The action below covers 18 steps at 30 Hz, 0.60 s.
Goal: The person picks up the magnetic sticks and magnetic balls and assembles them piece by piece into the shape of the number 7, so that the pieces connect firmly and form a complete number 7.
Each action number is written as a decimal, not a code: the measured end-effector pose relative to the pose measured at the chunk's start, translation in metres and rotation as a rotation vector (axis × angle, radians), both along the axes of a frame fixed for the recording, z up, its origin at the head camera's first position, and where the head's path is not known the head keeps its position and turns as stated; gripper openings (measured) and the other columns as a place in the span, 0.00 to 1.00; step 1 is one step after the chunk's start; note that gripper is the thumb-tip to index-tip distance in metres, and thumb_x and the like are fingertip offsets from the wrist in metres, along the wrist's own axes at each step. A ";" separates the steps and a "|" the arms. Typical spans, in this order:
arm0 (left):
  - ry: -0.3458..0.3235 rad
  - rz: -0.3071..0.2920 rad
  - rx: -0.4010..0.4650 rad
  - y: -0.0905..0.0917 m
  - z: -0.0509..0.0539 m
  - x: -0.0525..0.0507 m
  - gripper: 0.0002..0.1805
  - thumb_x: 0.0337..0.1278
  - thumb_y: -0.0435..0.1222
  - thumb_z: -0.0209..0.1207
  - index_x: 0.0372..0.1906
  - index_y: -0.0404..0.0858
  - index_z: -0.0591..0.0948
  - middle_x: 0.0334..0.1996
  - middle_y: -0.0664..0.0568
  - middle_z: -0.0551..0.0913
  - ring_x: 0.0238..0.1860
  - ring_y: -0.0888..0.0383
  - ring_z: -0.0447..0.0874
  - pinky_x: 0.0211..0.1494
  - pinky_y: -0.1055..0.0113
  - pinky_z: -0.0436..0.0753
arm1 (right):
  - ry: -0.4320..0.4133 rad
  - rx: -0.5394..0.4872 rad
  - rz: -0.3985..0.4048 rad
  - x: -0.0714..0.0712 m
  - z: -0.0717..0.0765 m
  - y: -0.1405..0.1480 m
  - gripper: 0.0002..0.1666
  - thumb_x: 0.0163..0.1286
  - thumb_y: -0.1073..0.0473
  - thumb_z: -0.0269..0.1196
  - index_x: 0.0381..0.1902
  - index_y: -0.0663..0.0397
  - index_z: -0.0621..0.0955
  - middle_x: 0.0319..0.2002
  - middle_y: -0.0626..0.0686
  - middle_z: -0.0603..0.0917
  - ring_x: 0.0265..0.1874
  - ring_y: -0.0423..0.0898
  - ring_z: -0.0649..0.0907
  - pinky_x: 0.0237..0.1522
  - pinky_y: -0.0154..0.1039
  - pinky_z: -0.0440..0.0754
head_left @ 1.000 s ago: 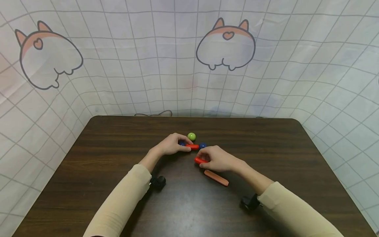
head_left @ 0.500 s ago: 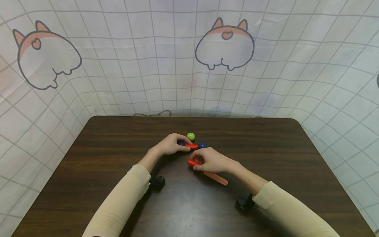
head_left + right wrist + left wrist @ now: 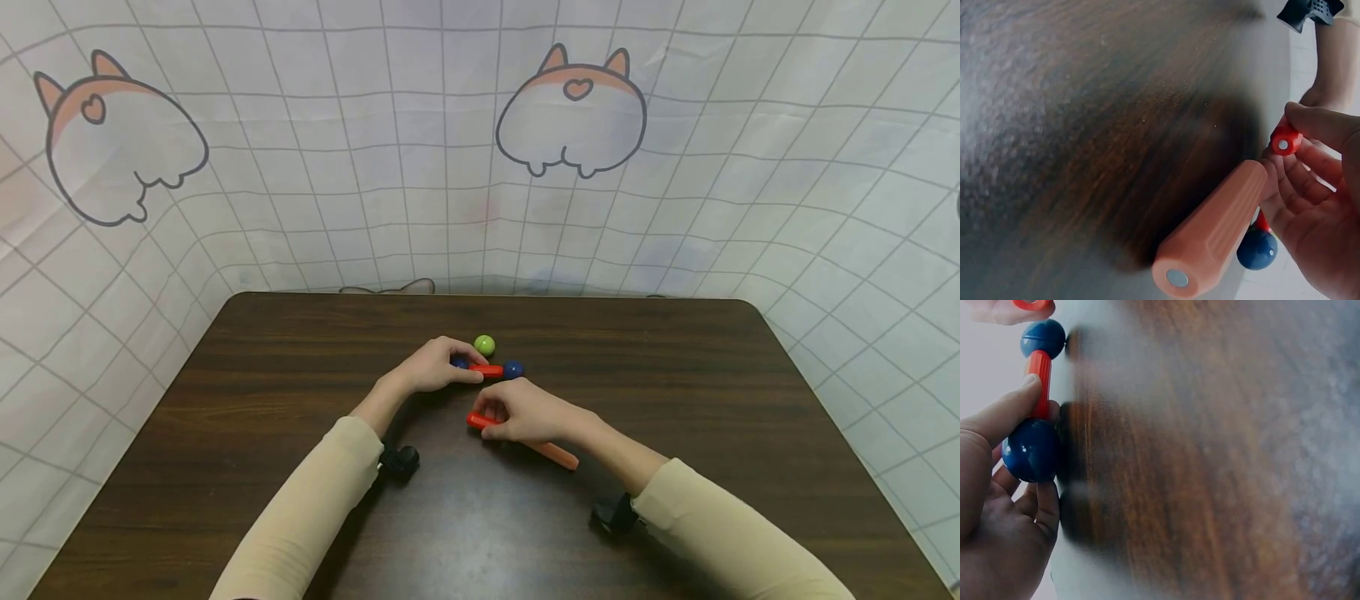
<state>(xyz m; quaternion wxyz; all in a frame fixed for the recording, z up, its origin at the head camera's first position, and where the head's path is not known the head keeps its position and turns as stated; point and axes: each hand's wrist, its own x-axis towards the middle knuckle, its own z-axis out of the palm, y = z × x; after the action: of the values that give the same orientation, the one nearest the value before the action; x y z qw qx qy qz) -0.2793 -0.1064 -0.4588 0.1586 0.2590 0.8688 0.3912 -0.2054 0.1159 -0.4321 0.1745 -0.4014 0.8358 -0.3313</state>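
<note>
Thumb and fingers of my left hand (image 3: 437, 367) pinch a red ribbed rod (image 3: 1040, 381) low over the table. A blue ball (image 3: 1032, 451) sits at the rod's near end, and a second blue ball (image 3: 513, 369) at its far end. My right hand (image 3: 534, 412) holds another red rod (image 3: 480, 421) between thumb and fingers; its round end shows a pale disc in the right wrist view. Below that hand an orange rod (image 3: 1210, 231) lies on the table, its far end partly hidden by the hand in the head view. Just behind the left fingers rests a light green ball (image 3: 484, 345).
The dark wooden table (image 3: 300, 533) has rounded back corners. A white grid-patterned curtain (image 3: 420, 167) hangs behind it and along both sides. A dark wrist-worn device (image 3: 615, 515) sits by the right cuff.
The right hand has moved left and slightly nearer with its red rod, covering the upper end of the orange rod. The left hand and its joined rod and balls stay in place.
</note>
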 end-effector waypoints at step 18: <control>0.002 0.013 -0.015 0.001 0.001 0.001 0.14 0.63 0.43 0.71 0.52 0.45 0.89 0.48 0.57 0.86 0.50 0.56 0.79 0.54 0.58 0.77 | 0.026 0.021 0.040 0.004 -0.003 -0.012 0.12 0.66 0.62 0.73 0.46 0.54 0.84 0.31 0.43 0.81 0.29 0.37 0.79 0.35 0.35 0.79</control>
<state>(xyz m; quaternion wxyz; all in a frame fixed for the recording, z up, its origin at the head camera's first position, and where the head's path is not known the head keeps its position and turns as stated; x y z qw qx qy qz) -0.2785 -0.1058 -0.4581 0.1571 0.2528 0.8735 0.3853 -0.2010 0.1041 -0.4347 0.1745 -0.4205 0.8333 -0.3137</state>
